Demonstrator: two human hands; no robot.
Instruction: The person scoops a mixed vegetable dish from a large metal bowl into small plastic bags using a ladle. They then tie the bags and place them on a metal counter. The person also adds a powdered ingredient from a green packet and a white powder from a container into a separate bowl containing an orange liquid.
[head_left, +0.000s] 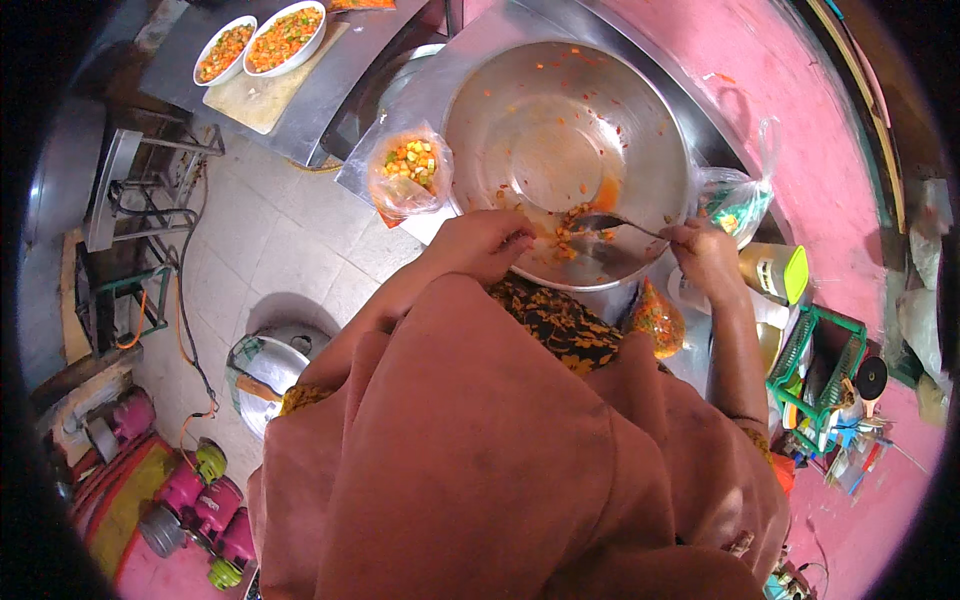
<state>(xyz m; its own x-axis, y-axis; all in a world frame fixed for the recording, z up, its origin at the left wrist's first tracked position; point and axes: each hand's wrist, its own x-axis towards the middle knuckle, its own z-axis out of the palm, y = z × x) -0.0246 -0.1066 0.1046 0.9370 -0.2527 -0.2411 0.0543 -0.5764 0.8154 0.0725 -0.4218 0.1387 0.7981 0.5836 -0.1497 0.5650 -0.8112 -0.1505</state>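
Observation:
A large, wide metal basin (600, 90) lies before me, its inside streaked with orange sauce and bits of food. My right hand (705, 251) grips the handle of a metal spoon (604, 220) over the basin's near right side. The spoon's bowl touches a small heap of diced vegetables (566, 238). At the near left rim is my left hand (495, 236), fingers curled; whether they grip the rim is hidden. Left of the basin, an open clear plastic bag (411, 171) holds diced vegetables.
Two white bowls (285, 39) of diced vegetables stand by a cutting board (259, 101) at the upper left. To the right are a tied plastic bag (739, 201), a bag of red sauce (656, 322), a yellow-lidded container (776, 268) and a green basket (802, 352). Gas cylinders (217, 502) sit lower left.

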